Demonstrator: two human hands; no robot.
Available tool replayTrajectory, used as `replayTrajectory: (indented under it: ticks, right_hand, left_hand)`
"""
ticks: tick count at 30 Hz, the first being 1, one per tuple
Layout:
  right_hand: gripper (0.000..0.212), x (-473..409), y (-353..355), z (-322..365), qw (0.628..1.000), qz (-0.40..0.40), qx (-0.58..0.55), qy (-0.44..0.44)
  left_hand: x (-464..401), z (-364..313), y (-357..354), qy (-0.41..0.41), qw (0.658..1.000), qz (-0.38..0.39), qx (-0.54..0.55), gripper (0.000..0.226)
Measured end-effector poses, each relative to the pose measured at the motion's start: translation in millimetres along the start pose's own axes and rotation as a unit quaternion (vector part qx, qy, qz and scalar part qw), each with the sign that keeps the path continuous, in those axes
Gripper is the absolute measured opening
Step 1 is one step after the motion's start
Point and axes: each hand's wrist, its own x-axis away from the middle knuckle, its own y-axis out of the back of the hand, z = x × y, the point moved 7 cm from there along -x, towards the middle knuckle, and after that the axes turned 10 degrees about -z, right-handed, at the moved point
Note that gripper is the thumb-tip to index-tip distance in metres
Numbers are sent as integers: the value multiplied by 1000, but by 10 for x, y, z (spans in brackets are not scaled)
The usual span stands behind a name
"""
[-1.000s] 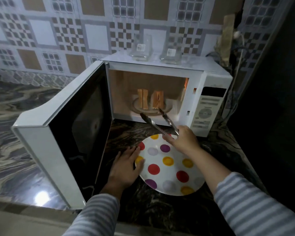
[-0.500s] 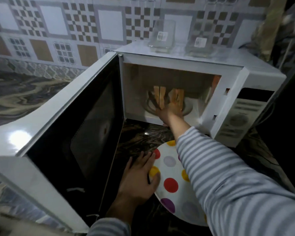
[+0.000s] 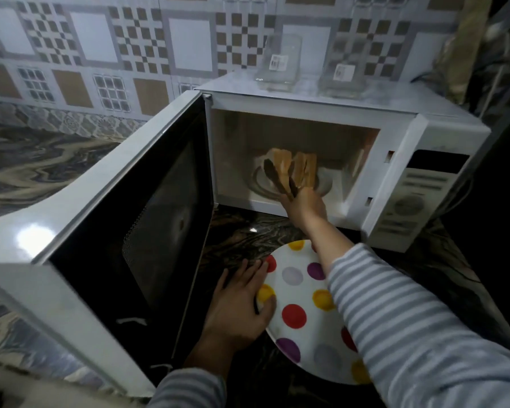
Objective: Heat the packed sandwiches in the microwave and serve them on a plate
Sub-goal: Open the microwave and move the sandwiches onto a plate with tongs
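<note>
Two sandwich halves stand upright on the turntable inside the white microwave (image 3: 321,107). The left sandwich (image 3: 281,163) sits between the tips of metal tongs (image 3: 278,179); the right sandwich (image 3: 306,169) stands just beside it. My right hand (image 3: 305,206) grips the tongs at the microwave's opening. A white plate with coloured dots (image 3: 301,293) lies on the dark counter in front. My left hand (image 3: 237,301) rests on the plate's left rim, thumb over the edge.
The microwave door (image 3: 124,231) swings wide open to the left, close to my left arm. Two clear glass containers (image 3: 280,63) stand on top of the microwave. The control panel (image 3: 409,198) is at the right. A tiled wall rises behind.
My right hand has drawn back a little from inside the cavity, and the tongs now show, their tips around the left sandwich. My left hand stays on the plate.
</note>
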Motion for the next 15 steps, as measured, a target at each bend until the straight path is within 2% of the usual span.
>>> replayTrajectory:
  ticks: [6, 10, 15]
  right_hand:
    - [36, 619, 503, -363, 999, -19, -28, 24]
    - [28, 1190, 788, -684, 998, -22, -51, 31]
    - [37, 1839, 916, -1018, 999, 6, -25, 25]
  left_hand:
    - [-10, -9, 3, 6, 1000, 25, 2, 73]
    - [-11, -9, -19, 5, 999, 34, -14, 66]
    - [0, -14, -41, 8, 999, 42, -33, 67]
